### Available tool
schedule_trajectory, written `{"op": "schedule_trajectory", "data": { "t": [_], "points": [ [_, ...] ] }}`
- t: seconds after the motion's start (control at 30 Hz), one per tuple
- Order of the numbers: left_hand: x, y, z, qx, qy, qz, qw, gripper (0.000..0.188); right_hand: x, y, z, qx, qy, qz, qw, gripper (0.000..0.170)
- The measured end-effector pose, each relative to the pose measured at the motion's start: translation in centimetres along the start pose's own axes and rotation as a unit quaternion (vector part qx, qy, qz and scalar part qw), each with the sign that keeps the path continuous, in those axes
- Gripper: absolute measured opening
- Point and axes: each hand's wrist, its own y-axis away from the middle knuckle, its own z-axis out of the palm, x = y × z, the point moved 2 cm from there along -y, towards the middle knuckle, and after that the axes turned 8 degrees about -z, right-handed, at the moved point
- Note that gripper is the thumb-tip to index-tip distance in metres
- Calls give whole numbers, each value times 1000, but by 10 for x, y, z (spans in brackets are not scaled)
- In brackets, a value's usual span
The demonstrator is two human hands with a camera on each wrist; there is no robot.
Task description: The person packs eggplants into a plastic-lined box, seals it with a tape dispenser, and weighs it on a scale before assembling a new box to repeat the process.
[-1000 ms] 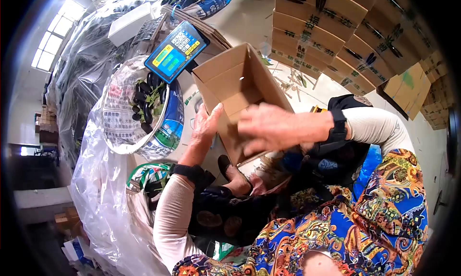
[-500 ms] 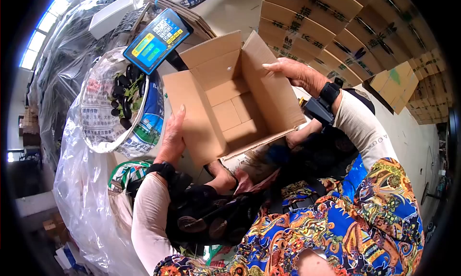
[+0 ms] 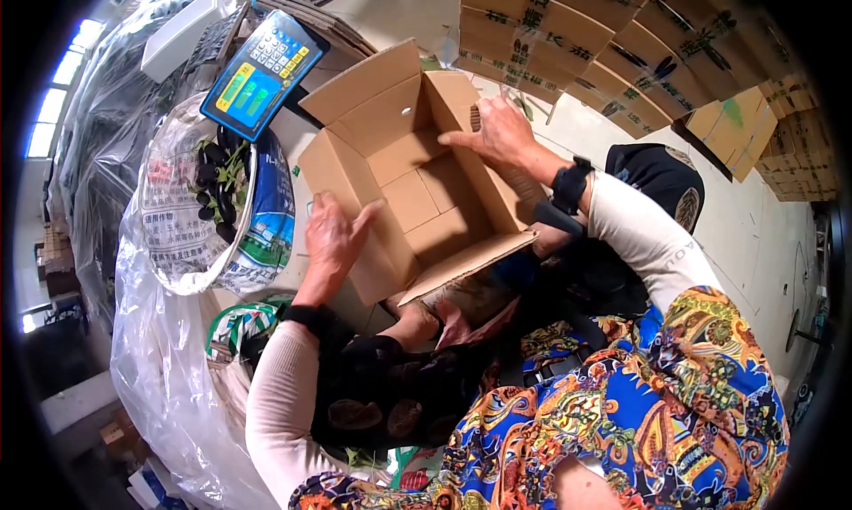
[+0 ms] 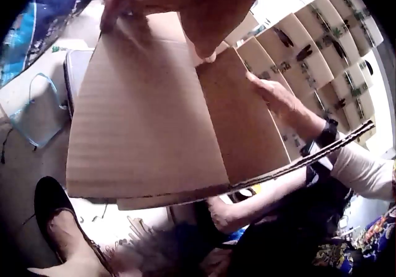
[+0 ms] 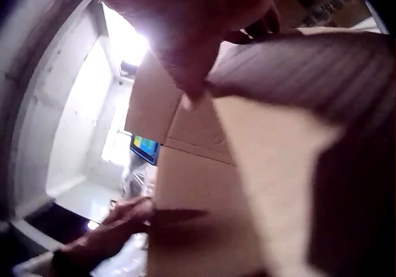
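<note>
An open cardboard box (image 3: 413,190) stands tilted in front of the person, its bare inside facing up. At its left side the left hand (image 3: 333,239) holds the folded-out flap, thumb over the upper edge and fingers outside. In the left wrist view that flap (image 4: 142,116) fills the middle. The right hand (image 3: 501,137) grips the opposite side, thumb inside the wall and fingers over the outward-bent flap. That thumb also shows against the cardboard (image 5: 198,178) in the right wrist view. A near flap (image 3: 466,266) sticks out toward the lap.
Left of the box is a sack-lined basket (image 3: 191,230) of dark eggplants (image 3: 217,186). A blue digital scale display (image 3: 257,79) stands behind it. Stacked printed cartons (image 3: 612,48) rise at the back right. Clear plastic sheeting (image 3: 169,377) hangs at left. A white box (image 3: 182,35) lies farther back.
The right hand moved from over the box to its right side. The side flaps came up and apart, and the right flap now bends outward. The left hand stays at the left side.
</note>
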Motion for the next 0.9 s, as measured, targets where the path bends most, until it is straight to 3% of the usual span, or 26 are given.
{"op": "schedule_trajectory", "data": {
  "t": [0.03, 0.13, 0.23, 0.27, 0.33, 0.4, 0.47, 0.5, 0.53, 0.57, 0.6, 0.63, 0.67, 0.77, 0.8, 0.83, 0.87, 0.9],
  "points": [
    [-2, -4, 9, 35, 53, 33, 997, 65, -11, -7, -12, -107, -23, 9, 994, 64],
    [-10, -34, 32, -22, 149, -12, 989, 52, -11, -25, 17, -172, -64, -1, 983, 40],
    [-13, -59, 58, -53, 260, -79, 961, 44, -6, -29, 39, -79, -134, -12, 988, 24],
    [-14, -62, 60, -61, 269, -84, 958, 44, 3, -34, 43, -134, -169, 0, 977, 33],
    [-13, -66, 57, -76, 289, -86, 951, 43, 1, -29, 33, -134, -154, 22, 979, 32],
    [-11, -75, 53, -70, 192, -87, 975, 43, -3, -24, 38, -98, -139, 22, 985, 24],
    [-19, -78, 53, -62, 88, -91, 990, 43, -4, -29, 25, -201, -154, -31, 967, 34],
    [-25, -74, 54, -30, 123, -39, 991, 43, -6, -32, 14, -227, -190, -89, 951, 50],
    [-36, -72, 56, 0, 161, 16, 987, 44, -9, -35, -1, -259, -173, -85, 946, 58],
    [-62, -85, 70, 1, 183, -7, 983, 44, -11, -43, -17, -304, -136, -93, 938, 61],
    [-81, -94, 83, 4, 207, -31, 978, 44, 1, -49, -25, -326, -226, -78, 915, 61],
    [-76, -85, 79, -22, 289, -47, 956, 47, 20, -69, -19, -328, -220, -132, 909, 57],
    [-70, -74, 68, -49, 368, -64, 926, 50, 18, -77, -51, -316, -110, -150, 930, 51],
    [-49, -57, 41, -60, 256, -78, 962, 58, 65, -75, -137, -309, -171, -114, 929, 50],
    [-29, -43, 25, -68, 228, -95, 967, 63, 78, -50, -173, -258, -217, -89, 937, 49],
    [-13, -32, 12, -85, 231, -122, 962, 69, 102, -37, -189, -221, -207, -58, 951, 51],
    [-7, -24, 6, -103, 232, -149, 956, 76, 147, -30, -189, -240, -213, -63, 945, 51],
    [-52, -52, 26, -119, 229, -92, 962, 88, 176, -1, -192, -210, -179, -45, 960, 51]
  ]
}}
